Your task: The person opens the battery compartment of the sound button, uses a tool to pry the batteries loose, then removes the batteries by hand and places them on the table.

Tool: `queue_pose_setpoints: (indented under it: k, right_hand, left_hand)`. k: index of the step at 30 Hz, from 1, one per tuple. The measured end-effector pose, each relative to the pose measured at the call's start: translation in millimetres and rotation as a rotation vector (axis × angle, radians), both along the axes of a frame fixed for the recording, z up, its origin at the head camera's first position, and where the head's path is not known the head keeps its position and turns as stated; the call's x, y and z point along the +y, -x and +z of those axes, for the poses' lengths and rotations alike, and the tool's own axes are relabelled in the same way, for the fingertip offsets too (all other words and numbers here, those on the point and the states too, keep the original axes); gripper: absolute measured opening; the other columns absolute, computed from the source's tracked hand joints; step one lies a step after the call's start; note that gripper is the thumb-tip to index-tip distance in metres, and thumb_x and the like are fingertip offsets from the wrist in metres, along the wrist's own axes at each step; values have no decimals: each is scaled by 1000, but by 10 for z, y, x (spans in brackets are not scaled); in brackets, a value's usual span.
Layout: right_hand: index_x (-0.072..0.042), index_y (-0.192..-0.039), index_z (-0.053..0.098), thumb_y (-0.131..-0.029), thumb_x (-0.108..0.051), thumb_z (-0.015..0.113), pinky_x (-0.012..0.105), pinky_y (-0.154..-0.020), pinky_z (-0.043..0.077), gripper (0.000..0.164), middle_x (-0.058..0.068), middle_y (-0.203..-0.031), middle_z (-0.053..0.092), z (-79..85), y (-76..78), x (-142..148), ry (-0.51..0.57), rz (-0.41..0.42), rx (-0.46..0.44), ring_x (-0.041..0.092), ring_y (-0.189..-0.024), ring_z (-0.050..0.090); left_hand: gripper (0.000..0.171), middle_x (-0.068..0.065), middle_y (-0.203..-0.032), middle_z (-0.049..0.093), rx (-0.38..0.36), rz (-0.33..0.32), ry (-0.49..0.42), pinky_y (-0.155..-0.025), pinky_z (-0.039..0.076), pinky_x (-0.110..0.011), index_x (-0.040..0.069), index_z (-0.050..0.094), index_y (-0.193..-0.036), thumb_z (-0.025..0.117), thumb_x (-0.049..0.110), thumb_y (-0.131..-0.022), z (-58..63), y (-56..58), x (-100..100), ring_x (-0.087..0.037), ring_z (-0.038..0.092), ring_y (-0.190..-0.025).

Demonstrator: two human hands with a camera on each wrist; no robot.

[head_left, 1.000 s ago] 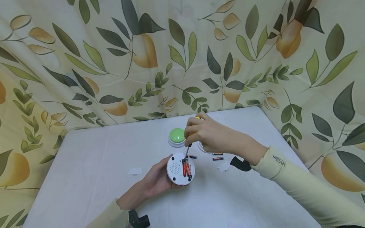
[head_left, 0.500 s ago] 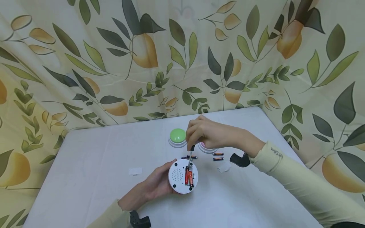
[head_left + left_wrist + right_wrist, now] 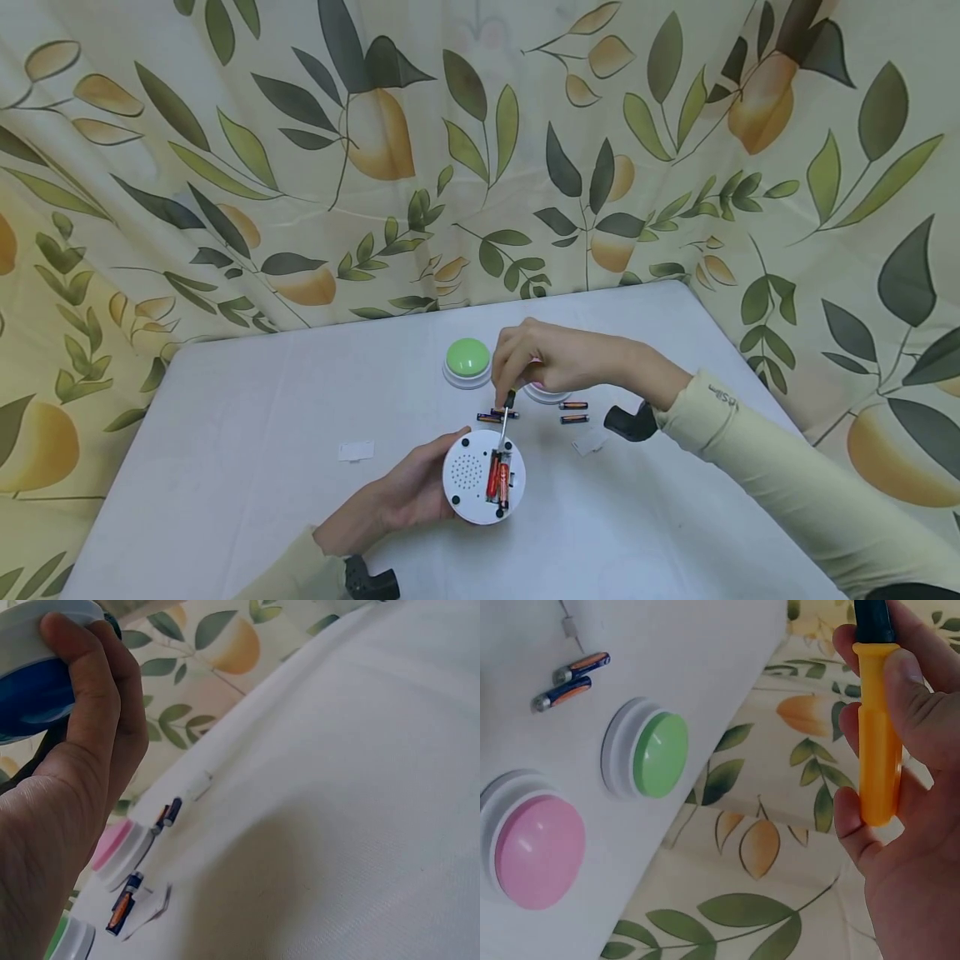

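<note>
My left hand (image 3: 417, 483) grips a round white push-button device (image 3: 467, 492) from its left side, its underside with speaker holes and an uncovered battery slot turned up. In the left wrist view the dome of this device (image 3: 34, 697) shows blue. Two red batteries (image 3: 503, 483) lie side by side in the slot. My right hand (image 3: 536, 354) holds a screwdriver (image 3: 506, 421) above the device, its metal shaft reaching down to the top end of the slot. The yellow handle (image 3: 880, 742) lies between thumb and fingers in the right wrist view. Whether the tip touches a battery is too small to tell.
Behind the device stand a green button (image 3: 467, 358) and a pink button (image 3: 541, 851), partly hidden by my right hand in the head view. Loose batteries (image 3: 573, 419) lie in pairs nearby. A white cover (image 3: 356, 451) lies left, and white pieces (image 3: 590, 441) lie right.
The device has moved slightly toward me and to the right, and the right hand with the screwdriver has come lower. Batteries behind the device show more fully.
</note>
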State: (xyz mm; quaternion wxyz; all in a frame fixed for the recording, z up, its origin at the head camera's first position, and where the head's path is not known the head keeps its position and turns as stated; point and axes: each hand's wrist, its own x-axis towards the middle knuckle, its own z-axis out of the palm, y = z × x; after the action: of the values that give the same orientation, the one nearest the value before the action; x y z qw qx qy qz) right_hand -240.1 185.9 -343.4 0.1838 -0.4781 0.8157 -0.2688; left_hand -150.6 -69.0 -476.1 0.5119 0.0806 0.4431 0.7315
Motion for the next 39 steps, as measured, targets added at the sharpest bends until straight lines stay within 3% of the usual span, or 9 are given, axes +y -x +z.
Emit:
queue_pose_setpoints:
  k: [7, 13, 20, 27, 32, 39]
  right_hand:
    - [-25, -98, 85, -88, 19, 58, 43, -102, 47, 53, -15, -103, 77, -29, 6, 26, 24, -25, -7, 11, -110, 60]
    - [-26, -102, 84, -93, 13, 59, 46, -107, 42, 47, -17, -107, 77, -96, -18, 67, 44, -51, -37, 11, -114, 60]
    - [-25, -113, 80, -98, 8, 57, 43, -102, 48, 43, -10, -117, 77, -283, -74, 138, 145, -133, -113, 14, -115, 60]
    - [-23, -123, 74, -102, -2, 59, 51, -110, 48, 33, -8, -125, 73, -500, -219, 155, 234, -232, -152, 15, -123, 62]
    - [-24, -129, 71, -105, -9, 59, 55, -112, 46, 31, -8, -127, 71, -629, -335, 133, 273, -288, -174, 17, -124, 61]
    - [-26, -130, 68, -106, -17, 60, 39, -101, 52, 27, -8, -125, 70, -805, -475, 101, 296, -344, -218, 17, -114, 62]
  left_hand:
    - [77, -3, -139, 55, -10, 8, -20, -105, 53, -38, 17, 19, -165, 34, 65, -106, -11, 8, -8, -20, 61, -125]
    - [75, -3, -143, 54, -1, 15, -17, -111, 50, -42, 22, 21, -165, 31, 66, -106, -33, 4, -46, -21, 60, -128]
    - [71, -2, -144, 53, 1, 90, -39, -108, 50, -43, 27, 28, -162, 33, 68, -105, -15, -2, -97, -21, 56, -129]
    - [58, 2, -138, 56, 17, 165, -88, -100, 52, -38, 33, 38, -151, 35, 68, -105, -10, 17, -171, -20, 59, -123]
    - [53, 3, -137, 59, 10, 206, -85, -101, 54, -38, 36, 44, -148, 34, 67, -105, -25, 23, -202, -19, 62, -123]
    - [53, 1, -142, 56, -19, 248, -98, -106, 52, -42, 35, 44, -150, 34, 64, -106, -41, 9, -242, -23, 60, -126]
